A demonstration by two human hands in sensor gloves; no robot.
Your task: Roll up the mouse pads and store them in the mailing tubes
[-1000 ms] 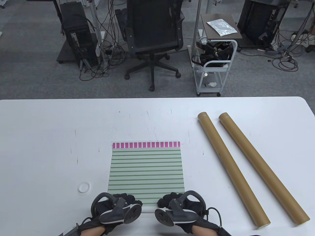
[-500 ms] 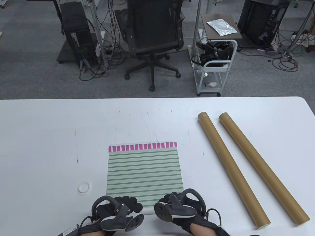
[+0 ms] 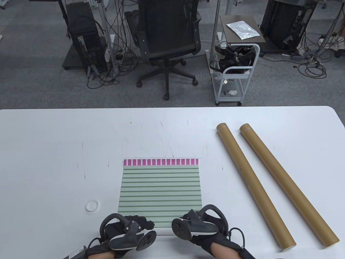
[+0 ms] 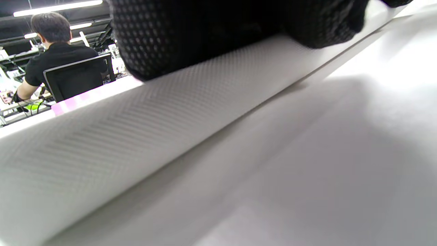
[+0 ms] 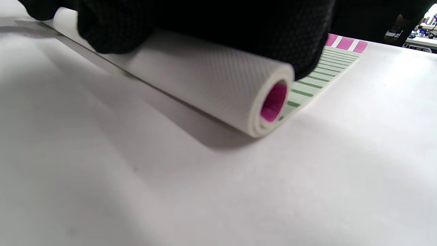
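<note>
A pale green striped mouse pad [image 3: 160, 188] with a pink band at its far edge lies flat at the middle of the table. Its near edge is rolled into a white tube [image 5: 205, 78] with a pink inside. My left hand [image 3: 134, 224] grips the roll's left part, the glove [image 4: 205, 34] lying over the white roll [image 4: 136, 123]. My right hand [image 3: 198, 221] curls over the roll's right end [image 5: 222, 20]. Two brown mailing tubes [image 3: 253, 186] [image 3: 288, 183] lie side by side to the right, apart from both hands.
A white ring-shaped cap [image 3: 92, 205] lies on the table [image 3: 54, 151] left of the pad. Beyond the far table edge stand an office chair [image 3: 167, 40] and a small cart [image 3: 234, 72]. A person sits at a desk in the left wrist view's background [image 4: 54, 51].
The pad slid a little left, then back right, and its pink far edge has come slightly nearer as the roll took in more pad. Both hands stayed on the roll.
</note>
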